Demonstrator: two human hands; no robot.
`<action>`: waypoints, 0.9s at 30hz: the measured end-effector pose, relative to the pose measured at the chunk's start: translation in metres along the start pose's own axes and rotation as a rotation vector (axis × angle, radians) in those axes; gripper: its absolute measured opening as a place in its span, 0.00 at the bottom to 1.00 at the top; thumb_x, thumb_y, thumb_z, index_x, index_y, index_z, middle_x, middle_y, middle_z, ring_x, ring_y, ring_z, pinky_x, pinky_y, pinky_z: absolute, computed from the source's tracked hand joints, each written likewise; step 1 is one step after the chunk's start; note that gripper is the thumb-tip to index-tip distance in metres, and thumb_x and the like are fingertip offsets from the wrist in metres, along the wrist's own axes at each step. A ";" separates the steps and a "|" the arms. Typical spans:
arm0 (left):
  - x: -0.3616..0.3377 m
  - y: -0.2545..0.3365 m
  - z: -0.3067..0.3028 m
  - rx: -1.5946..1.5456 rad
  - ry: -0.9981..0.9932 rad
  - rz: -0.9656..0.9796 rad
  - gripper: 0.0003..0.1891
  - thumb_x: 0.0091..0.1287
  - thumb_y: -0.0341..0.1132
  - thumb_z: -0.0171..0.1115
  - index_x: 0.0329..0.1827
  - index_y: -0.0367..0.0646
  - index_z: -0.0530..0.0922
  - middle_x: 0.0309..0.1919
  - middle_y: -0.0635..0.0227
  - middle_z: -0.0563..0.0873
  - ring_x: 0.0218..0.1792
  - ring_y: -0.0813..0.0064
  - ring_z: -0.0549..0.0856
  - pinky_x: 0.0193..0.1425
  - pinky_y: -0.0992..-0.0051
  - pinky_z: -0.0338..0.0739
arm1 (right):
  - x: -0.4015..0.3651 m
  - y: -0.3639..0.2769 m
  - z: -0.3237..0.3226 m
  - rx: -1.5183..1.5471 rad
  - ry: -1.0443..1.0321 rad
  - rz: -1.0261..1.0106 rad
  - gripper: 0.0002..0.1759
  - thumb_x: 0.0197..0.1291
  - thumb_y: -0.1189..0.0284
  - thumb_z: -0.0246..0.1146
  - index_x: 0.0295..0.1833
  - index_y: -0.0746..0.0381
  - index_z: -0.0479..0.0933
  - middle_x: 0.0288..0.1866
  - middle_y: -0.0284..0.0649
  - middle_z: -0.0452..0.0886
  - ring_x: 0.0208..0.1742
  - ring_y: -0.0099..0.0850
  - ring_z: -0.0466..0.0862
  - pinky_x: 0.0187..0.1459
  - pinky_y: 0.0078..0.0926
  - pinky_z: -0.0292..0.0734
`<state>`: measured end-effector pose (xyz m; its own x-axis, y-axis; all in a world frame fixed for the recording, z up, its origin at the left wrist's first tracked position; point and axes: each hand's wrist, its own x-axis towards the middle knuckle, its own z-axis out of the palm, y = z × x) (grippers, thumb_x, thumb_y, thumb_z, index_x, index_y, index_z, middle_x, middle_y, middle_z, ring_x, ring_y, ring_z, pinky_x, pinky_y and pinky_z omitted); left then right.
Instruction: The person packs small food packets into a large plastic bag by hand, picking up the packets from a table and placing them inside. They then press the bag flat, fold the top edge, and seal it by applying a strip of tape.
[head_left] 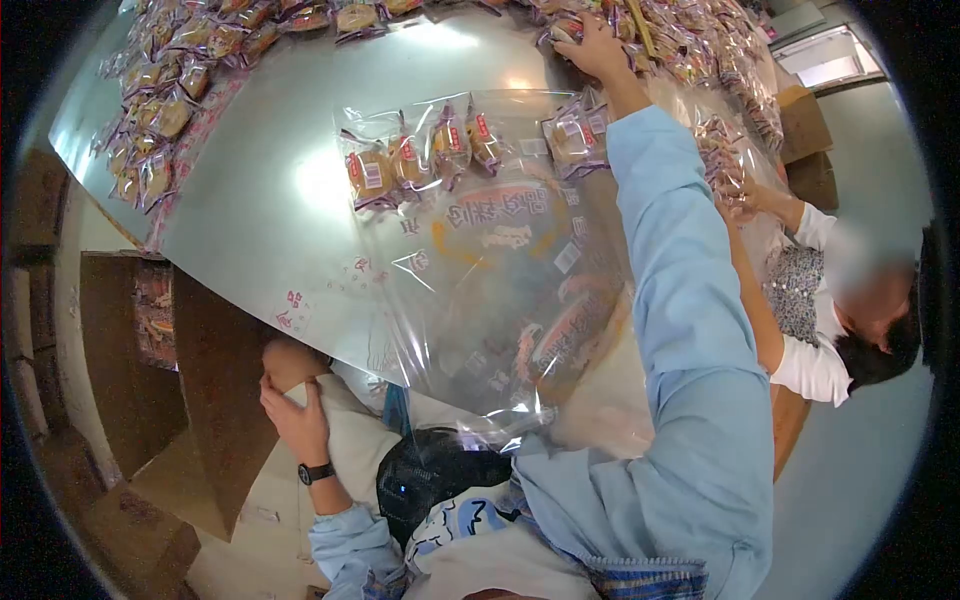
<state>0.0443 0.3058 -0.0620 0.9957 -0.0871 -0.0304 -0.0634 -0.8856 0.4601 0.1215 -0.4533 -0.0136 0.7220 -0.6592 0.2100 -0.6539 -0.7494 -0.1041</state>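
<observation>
Reaching across bench point(250, 190), right hand point(597, 50) at packets point(566, 30), grip unclear; left hand point(300, 415) loose on knee point(290, 360). Clear bag point(440, 330) on bench, long axis pointing away from body, packet row point(452, 142) at far end.

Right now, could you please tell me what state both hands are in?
Left hand: open, resting on the knee, holding nothing visible.
Right hand: at the wrapped packets, fingers bent; whether closed on one cannot be told.
</observation>
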 end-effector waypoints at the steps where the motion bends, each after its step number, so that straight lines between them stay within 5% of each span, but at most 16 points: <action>1: 0.001 0.002 -0.002 -0.014 -0.009 -0.011 0.39 0.67 0.46 0.72 0.76 0.35 0.66 0.69 0.44 0.74 0.70 0.42 0.73 0.75 0.53 0.68 | -0.007 -0.011 -0.016 0.055 -0.052 -0.007 0.57 0.55 0.37 0.71 0.83 0.54 0.60 0.79 0.59 0.67 0.73 0.61 0.74 0.69 0.57 0.72; 3: 0.002 0.007 -0.005 -0.044 -0.034 -0.033 0.39 0.67 0.47 0.72 0.76 0.35 0.66 0.69 0.44 0.74 0.70 0.41 0.73 0.75 0.53 0.68 | -0.023 -0.033 -0.053 0.160 -0.157 -0.020 0.51 0.60 0.38 0.65 0.82 0.56 0.62 0.84 0.59 0.61 0.75 0.65 0.72 0.69 0.59 0.74; 6: 0.002 0.004 -0.003 -0.042 -0.021 -0.009 0.40 0.67 0.48 0.71 0.76 0.35 0.66 0.69 0.43 0.74 0.70 0.41 0.73 0.75 0.53 0.67 | -0.032 -0.040 -0.087 0.074 -0.061 -0.069 0.50 0.60 0.37 0.64 0.80 0.57 0.66 0.74 0.65 0.71 0.69 0.64 0.77 0.70 0.59 0.73; 7: 0.002 0.001 -0.002 -0.055 -0.016 0.000 0.39 0.67 0.47 0.71 0.75 0.35 0.67 0.69 0.43 0.74 0.70 0.41 0.73 0.75 0.53 0.67 | -0.037 -0.040 -0.091 0.027 0.128 -0.096 0.48 0.60 0.44 0.69 0.79 0.60 0.66 0.64 0.61 0.79 0.64 0.57 0.82 0.65 0.54 0.78; 10: 0.001 -0.015 0.004 -0.090 0.022 0.044 0.35 0.68 0.45 0.72 0.72 0.34 0.70 0.67 0.43 0.76 0.68 0.44 0.75 0.74 0.54 0.69 | -0.060 -0.034 -0.135 0.437 0.335 -0.342 0.47 0.59 0.53 0.74 0.79 0.62 0.65 0.64 0.56 0.80 0.61 0.49 0.84 0.61 0.47 0.81; 11: 0.001 -0.025 0.007 -0.095 0.051 0.070 0.32 0.69 0.42 0.71 0.71 0.34 0.71 0.67 0.44 0.77 0.67 0.46 0.76 0.73 0.55 0.70 | -0.092 -0.057 -0.176 0.765 0.020 -0.071 0.46 0.58 0.58 0.76 0.78 0.63 0.66 0.67 0.53 0.77 0.58 0.42 0.84 0.58 0.42 0.83; 13: 0.000 -0.023 0.006 -0.208 0.135 0.094 0.28 0.70 0.38 0.71 0.69 0.34 0.73 0.66 0.48 0.78 0.65 0.53 0.79 0.70 0.58 0.74 | -0.128 -0.050 -0.195 0.679 0.114 -0.274 0.47 0.58 0.56 0.76 0.79 0.64 0.66 0.73 0.55 0.73 0.58 0.46 0.85 0.59 0.47 0.83; 15: 0.002 -0.003 -0.005 -0.428 0.236 0.099 0.24 0.72 0.33 0.69 0.67 0.34 0.75 0.65 0.53 0.80 0.62 0.61 0.81 0.66 0.61 0.77 | -0.202 -0.073 -0.219 0.864 0.063 -0.354 0.49 0.51 0.51 0.78 0.77 0.55 0.69 0.73 0.55 0.73 0.75 0.53 0.72 0.70 0.57 0.72; 17: 0.000 0.042 -0.022 -0.804 0.155 0.130 0.23 0.72 0.30 0.68 0.68 0.35 0.75 0.64 0.57 0.80 0.61 0.65 0.81 0.65 0.64 0.78 | -0.281 -0.100 -0.240 0.750 0.070 -0.481 0.43 0.49 0.63 0.79 0.73 0.56 0.73 0.68 0.51 0.76 0.70 0.48 0.77 0.68 0.52 0.75; 19: -0.015 0.102 -0.046 -1.130 -0.061 0.216 0.28 0.72 0.31 0.70 0.72 0.36 0.71 0.65 0.59 0.80 0.62 0.67 0.81 0.67 0.66 0.79 | -0.337 -0.124 -0.244 0.507 0.256 -0.797 0.43 0.47 0.63 0.79 0.72 0.55 0.73 0.68 0.54 0.75 0.68 0.54 0.77 0.68 0.52 0.74; 22: -0.048 0.181 -0.060 -1.249 -0.484 0.507 0.34 0.76 0.37 0.65 0.82 0.39 0.62 0.72 0.58 0.75 0.65 0.61 0.80 0.72 0.63 0.76 | -0.414 -0.171 -0.246 0.690 0.113 -0.672 0.45 0.44 0.65 0.81 0.71 0.55 0.73 0.72 0.55 0.72 0.70 0.58 0.75 0.70 0.52 0.72; 24: -0.071 0.189 -0.044 -1.555 -0.831 0.398 0.40 0.75 0.39 0.66 0.85 0.41 0.56 0.75 0.58 0.72 0.71 0.61 0.77 0.76 0.60 0.74 | -0.449 -0.191 -0.228 0.810 0.018 -0.628 0.46 0.41 0.63 0.86 0.69 0.55 0.74 0.77 0.55 0.68 0.74 0.58 0.73 0.71 0.53 0.70; 27: -0.089 0.195 -0.053 -1.639 -0.980 0.263 0.42 0.74 0.43 0.69 0.85 0.41 0.55 0.76 0.59 0.72 0.74 0.60 0.75 0.78 0.58 0.71 | -0.479 -0.190 -0.222 0.920 -0.002 -0.561 0.46 0.46 0.61 0.85 0.70 0.54 0.72 0.76 0.57 0.68 0.73 0.57 0.73 0.70 0.53 0.71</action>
<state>-0.0536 0.1649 0.0776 0.5571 -0.8301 0.0240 0.5134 0.3670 0.7757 -0.1498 0.0185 0.1219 0.8667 -0.2068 0.4539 0.1909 -0.7032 -0.6849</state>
